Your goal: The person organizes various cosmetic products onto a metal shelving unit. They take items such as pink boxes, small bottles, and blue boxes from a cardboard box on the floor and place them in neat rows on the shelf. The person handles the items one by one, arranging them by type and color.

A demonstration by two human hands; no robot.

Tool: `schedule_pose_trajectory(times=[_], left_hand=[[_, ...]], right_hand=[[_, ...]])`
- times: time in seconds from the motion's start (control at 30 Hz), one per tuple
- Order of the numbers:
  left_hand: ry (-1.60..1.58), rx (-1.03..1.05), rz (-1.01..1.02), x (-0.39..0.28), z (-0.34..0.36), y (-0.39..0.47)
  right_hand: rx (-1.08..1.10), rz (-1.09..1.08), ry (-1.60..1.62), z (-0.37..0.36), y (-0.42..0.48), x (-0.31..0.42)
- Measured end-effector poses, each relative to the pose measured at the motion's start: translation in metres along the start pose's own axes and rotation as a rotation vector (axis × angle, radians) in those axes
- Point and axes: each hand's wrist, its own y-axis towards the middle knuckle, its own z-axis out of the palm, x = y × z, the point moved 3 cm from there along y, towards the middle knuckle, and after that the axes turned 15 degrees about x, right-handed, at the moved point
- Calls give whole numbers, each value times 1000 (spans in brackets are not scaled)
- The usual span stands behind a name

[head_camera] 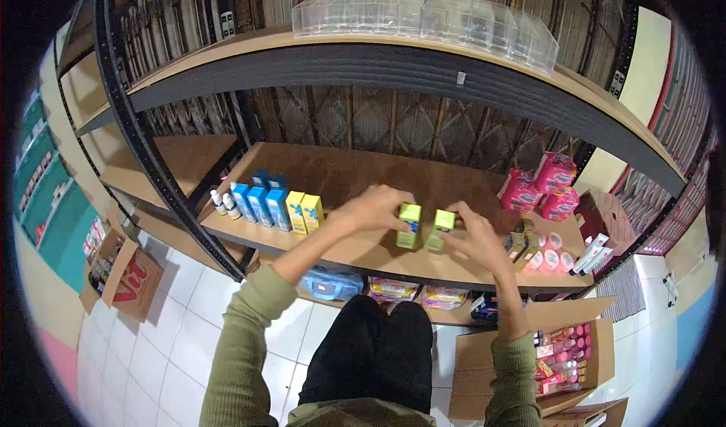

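My left hand [379, 207] grips a small yellow-green carton [408, 234] between thumb and fingers, over the front part of a wooden shelf board [363, 251]. A second such carton [438, 239] stands upright to its right, with a gap between the two. My right hand [477, 235] has its thumb and fingers on that second carton's right side. To the left of my hands, two yellow cartons [304, 213] stand side by side. Several blue cartons [258, 205] adjoin them, and two small white-capped bottles [223, 204] are at the left end.
Pink packs [539, 189], dark small boxes [522, 243], pink-lidded jars [549, 257] and white tubes [590, 254] occupy the shelf's right end. Clear acrylic organizers [420, 16] sit on the upper shelf. An open cardboard box of bottles [601, 350] stands below right; another box [133, 285] is at left.
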Motion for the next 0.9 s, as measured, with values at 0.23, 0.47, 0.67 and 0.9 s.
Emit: schedule_pose_trajectory(times=[0.23, 0.47, 0.67, 0.9], left_hand=[[57, 25, -261, 58, -41, -76], [57, 118, -314, 86, -42, -96], [78, 143, -308, 94, -33, -96], [102, 178, -337, 107, -24, -101]], right_hand=[[41, -198, 213, 66, 74, 34], [121, -193, 278, 103, 110, 50], [107, -141, 223, 119, 126, 42], [120, -119, 228, 122, 126, 48]])
